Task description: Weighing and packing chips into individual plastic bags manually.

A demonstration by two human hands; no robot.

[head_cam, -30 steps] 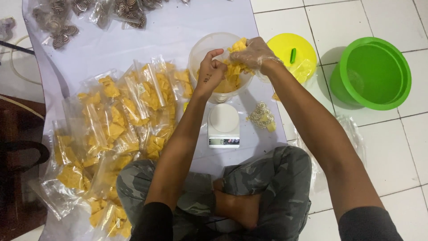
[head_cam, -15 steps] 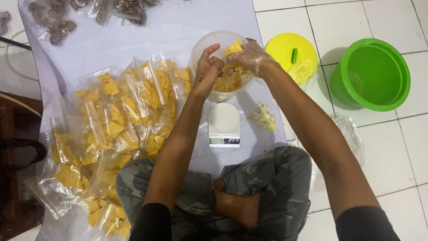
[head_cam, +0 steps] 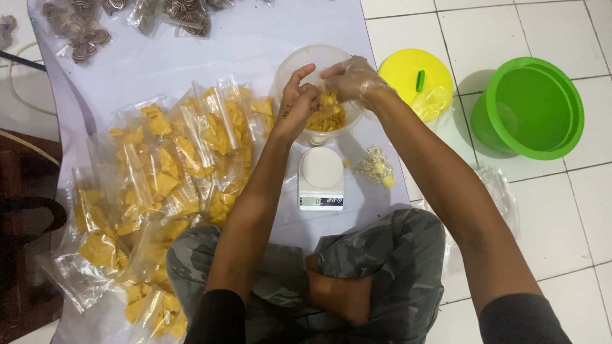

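Here, both the left hand (head_cam: pixel 296 105) and gloved right hand (head_cam: pixel 350 79) grasp yellow chips (head_cam: pixel 328 118) above clear filled bags (head_cam: pixel 178 165).

A single head-worn camera looks almost straight down from above the seated person, close enough that both forearms fill the near half of the picture. The crossed legs lie at the near edge, the white sheet (head_cam: pixel 191 57) on the floor stretches far and left, and the tiled floor (head_cam: pixel 561 210) takes up the right side. The left hand (head_cam: pixel 294 105) and right hand (head_cam: pixel 354 79) meet just beyond the picture's middle. No second view overlaps with it.
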